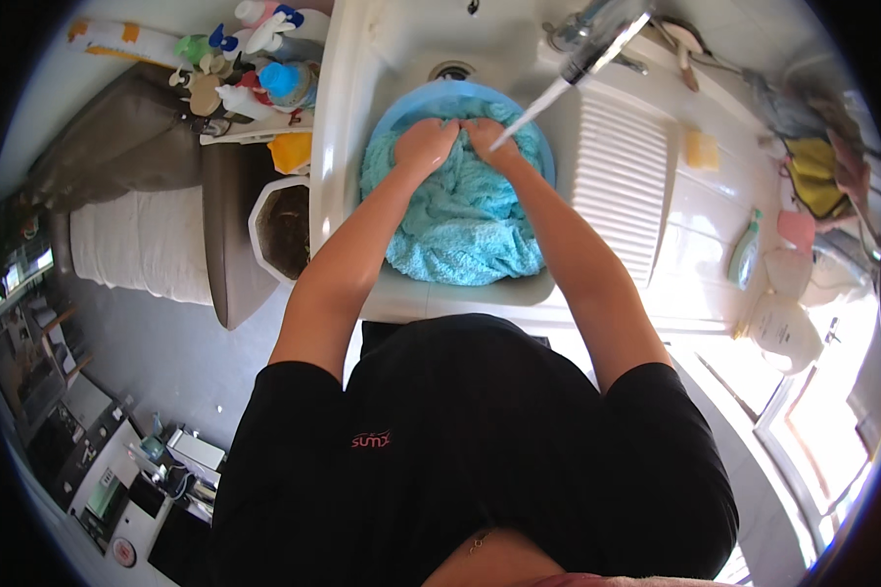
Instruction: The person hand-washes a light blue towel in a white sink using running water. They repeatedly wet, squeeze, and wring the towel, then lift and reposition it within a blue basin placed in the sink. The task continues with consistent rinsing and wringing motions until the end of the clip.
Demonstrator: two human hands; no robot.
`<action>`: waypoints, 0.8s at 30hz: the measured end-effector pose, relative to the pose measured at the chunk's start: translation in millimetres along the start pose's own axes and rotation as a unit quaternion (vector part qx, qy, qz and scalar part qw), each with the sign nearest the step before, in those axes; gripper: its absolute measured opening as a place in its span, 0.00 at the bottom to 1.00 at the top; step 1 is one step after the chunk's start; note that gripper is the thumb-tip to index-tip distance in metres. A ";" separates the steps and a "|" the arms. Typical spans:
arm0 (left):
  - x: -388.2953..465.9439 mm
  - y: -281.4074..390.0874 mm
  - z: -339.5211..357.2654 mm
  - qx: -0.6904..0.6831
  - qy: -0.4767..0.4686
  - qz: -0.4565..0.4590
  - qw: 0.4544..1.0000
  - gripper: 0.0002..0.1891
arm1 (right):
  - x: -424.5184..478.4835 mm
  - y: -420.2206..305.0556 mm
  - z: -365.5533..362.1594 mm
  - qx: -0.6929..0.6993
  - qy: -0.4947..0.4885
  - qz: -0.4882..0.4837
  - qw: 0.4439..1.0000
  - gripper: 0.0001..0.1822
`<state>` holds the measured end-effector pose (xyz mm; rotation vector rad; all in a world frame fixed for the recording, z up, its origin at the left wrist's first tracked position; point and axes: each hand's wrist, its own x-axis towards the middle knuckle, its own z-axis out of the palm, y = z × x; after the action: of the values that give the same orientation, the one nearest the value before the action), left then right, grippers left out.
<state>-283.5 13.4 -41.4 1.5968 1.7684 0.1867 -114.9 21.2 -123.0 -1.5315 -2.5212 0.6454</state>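
Observation:
A turquoise terry towel (462, 246), wet and bunched up, fills a blue plastic basin (451, 89) standing in a white sink (390, 40). My left hand (426, 143) grips a fold of the cloth near the basin's far side. Close beside it, almost touching, my right hand (490, 139) grips the same cloth. The fingertips of both hands are partly hidden by the towel. From the tap spout (584, 66) at the upper right, a stream of water (536, 110) runs down onto my right hand.
Right of the basin is a ribbed washboard (620, 183), with a yellow soap bar (702, 150) and a green-capped bottle (745, 253) beyond. Pump bottles and a blue-capped bottle (283, 79) crowd a shelf at the left. Below it stands a white bin (260, 235). The sink drain (451, 70) lies behind the basin.

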 end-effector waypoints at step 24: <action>-44.8 -34.1 76.4 -0.048 0.193 0.287 0.937 0.08 | 8.3 -31.8 -24.8 0.196 -0.128 0.200 0.952 0.24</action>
<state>-267.2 -62.0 -96.7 2.0691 1.4750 0.9029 -137.1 23.1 -88.4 -1.9028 -2.0559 1.3848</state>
